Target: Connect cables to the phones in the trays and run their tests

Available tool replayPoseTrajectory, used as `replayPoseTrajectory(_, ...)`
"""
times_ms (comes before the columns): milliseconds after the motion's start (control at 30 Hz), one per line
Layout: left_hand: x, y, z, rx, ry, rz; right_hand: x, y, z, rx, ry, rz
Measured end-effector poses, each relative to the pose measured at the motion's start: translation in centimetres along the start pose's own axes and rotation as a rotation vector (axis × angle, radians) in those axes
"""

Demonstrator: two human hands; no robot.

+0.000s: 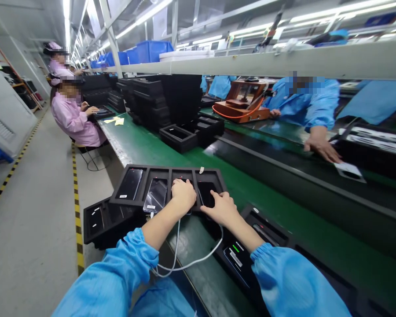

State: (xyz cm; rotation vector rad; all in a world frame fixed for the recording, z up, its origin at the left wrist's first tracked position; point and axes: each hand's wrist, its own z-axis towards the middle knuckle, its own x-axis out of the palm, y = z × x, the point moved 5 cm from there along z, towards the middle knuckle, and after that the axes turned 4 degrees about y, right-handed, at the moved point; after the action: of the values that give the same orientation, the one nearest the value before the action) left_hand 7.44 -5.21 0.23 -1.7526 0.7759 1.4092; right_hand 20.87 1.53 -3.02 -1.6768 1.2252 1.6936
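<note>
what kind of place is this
Likely an electronics factory floor, probably a phone assembly or testing line: phones sit in a black foam tray, a conveyor belt runs alongside, and a worker in pink sits further down the green bench.

Blue bins (154,51) on the white overhead shelf (218,66).

loose bright-blue sleeves (132,255), gathered at the cuffs (258,251), creased fabric, matching blue cloth over the lap (165,299)
</note>
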Motion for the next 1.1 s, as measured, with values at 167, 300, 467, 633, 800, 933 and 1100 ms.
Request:
replayPoseTrajectory(167, -2.1, 4.7, -1.8, 0.102, -0.053, -0.036, -0.2, -0.8, -0.7, -0.073, 0.035, 0.047)
replayPoseTrajectory(300, -2.5, 9.8, -2.4, 0.006, -0.032, -0.036, -0.1, -0.8, -1.1, -0.092, 0.057, 0.083)
replayPoseTrajectory(467, -1.5, 10.8, -2.2, -0.04, -0.009, -0.051, -0.1, -0.5, -1.3, -0.14, 0.078, 0.119)
replayPoseTrajectory(633, -1.3, 10.5, -1.3, -0.07, -0.025, -0.057, -1.2, -2.0, -1.9, -0.251, 0.069, 0.197)
replayPoseTrajectory(800, -1.2, 11.1, -0.8, -0.087, -0.059, -0.031, -2.8, -3.8, -2.7, -0.326, 0.013, 0.261)
replayPoseTrajectory(933, -1.3, 11.1, -0.7, -0.07, -0.076, 0.0, -3.7, -4.2, -3.4, -0.37, -0.005, 0.272)
replayPoseTrajectory(1100, -1.4, 10.5, -0.6, -0.052, -0.095, 0.03, -3.7, -3.9, -4.0, -0.415, -0.029, 0.27)
